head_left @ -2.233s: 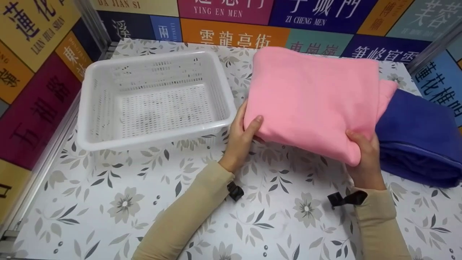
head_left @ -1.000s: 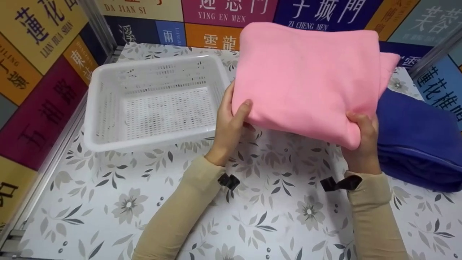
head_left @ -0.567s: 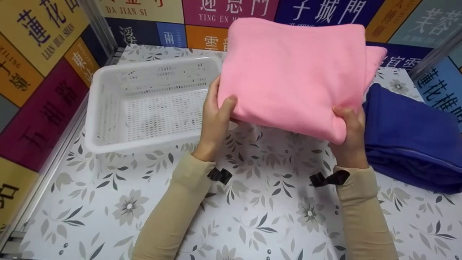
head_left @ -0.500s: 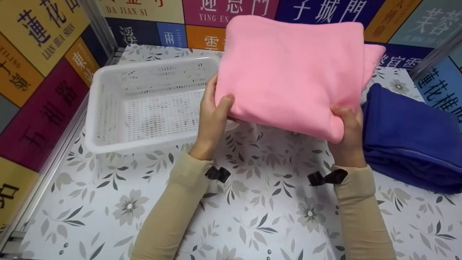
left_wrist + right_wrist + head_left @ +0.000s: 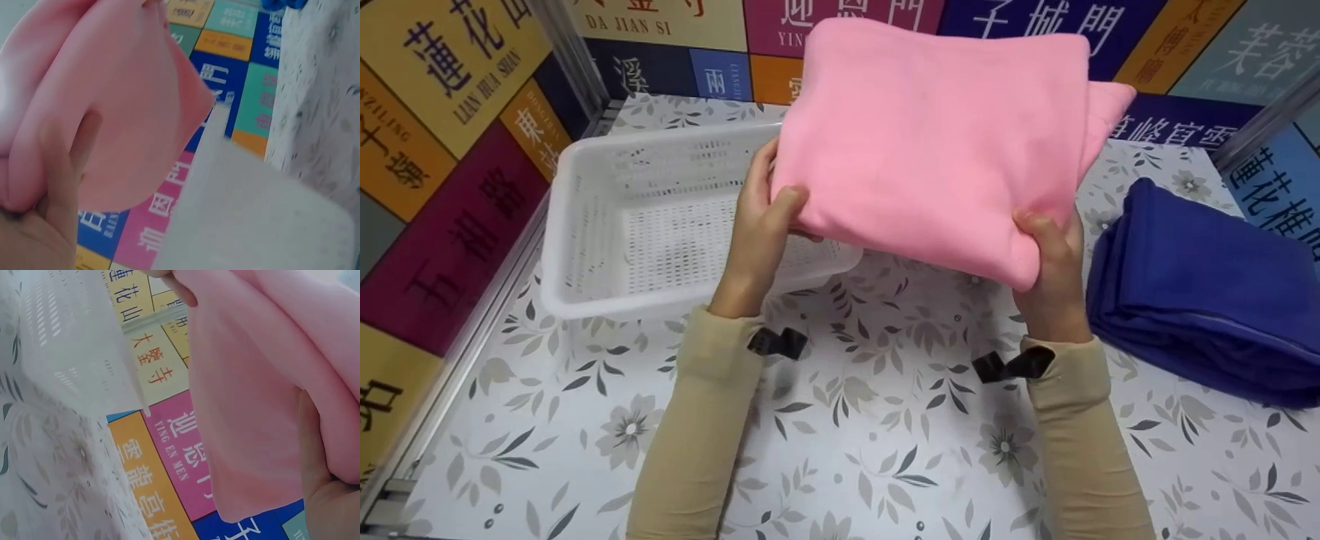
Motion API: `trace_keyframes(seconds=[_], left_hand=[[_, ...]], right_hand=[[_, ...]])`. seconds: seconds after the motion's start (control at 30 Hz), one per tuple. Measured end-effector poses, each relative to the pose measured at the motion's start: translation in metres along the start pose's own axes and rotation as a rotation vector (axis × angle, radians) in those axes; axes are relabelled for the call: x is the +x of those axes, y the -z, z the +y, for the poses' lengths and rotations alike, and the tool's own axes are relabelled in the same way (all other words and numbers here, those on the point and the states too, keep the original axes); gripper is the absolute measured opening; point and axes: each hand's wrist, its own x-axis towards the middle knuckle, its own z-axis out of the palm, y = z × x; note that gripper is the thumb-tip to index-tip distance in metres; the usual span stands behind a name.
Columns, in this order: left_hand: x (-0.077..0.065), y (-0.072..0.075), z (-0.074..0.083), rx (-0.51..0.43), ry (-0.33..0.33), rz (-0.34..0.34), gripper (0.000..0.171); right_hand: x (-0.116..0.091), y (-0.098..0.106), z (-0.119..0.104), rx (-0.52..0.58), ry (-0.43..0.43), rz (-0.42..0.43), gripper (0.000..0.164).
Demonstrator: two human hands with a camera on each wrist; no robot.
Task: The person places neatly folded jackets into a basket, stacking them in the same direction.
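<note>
Both hands hold up a folded pink cloth [image 5: 930, 142], soft and thick, with one corner sticking out at its right. My left hand [image 5: 761, 225] grips its left edge, thumb on top and the other fingers underneath. At the lower right corner my right hand [image 5: 1054, 270] grips it the same way, and the cloth dents under that thumb. In the left wrist view the pink cloth [image 5: 129, 112] hangs in thick folds over the fingers. A white plastic basket [image 5: 607, 307] with slotted walls sits behind the left hand, its right part hidden by the cloth; its visible floor is bare.
A folded dark blue cloth [image 5: 1215, 277] lies on the right of the table, close to the right forearm. The table [image 5: 840, 450] has a white cover with a leaf and flower print. Colourful panels with lettering [image 5: 457, 60] stand behind and at the sides.
Both hands have lifted the pink cloth and carried it left, from beside the basket to over its right part. More of the blue cloth now shows. The basket stays in place.
</note>
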Motion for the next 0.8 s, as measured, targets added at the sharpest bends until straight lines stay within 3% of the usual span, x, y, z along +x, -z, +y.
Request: trace_keyframes(seconds=[0.2,0.5,0.67,0.8], left_hand=[[0.000,0.014,0.008,0.004,0.020,-0.046,0.061],[0.001,0.028,0.018,0.029,0.065,-0.047,0.060],[0.001,0.035,0.021,0.009,0.064,-0.050,0.062],[0.001,0.040,0.023,-0.009,0.048,-0.043,0.065]], right_hand=[[0.000,-0.008,0.004,-0.011,-0.001,-0.003,0.034],[0.002,-0.021,0.012,0.028,-0.044,0.023,0.039],[0.004,-0.027,0.016,0.047,-0.063,0.010,0.040],[0.004,-0.032,0.020,-0.003,-0.060,0.003,0.040]])
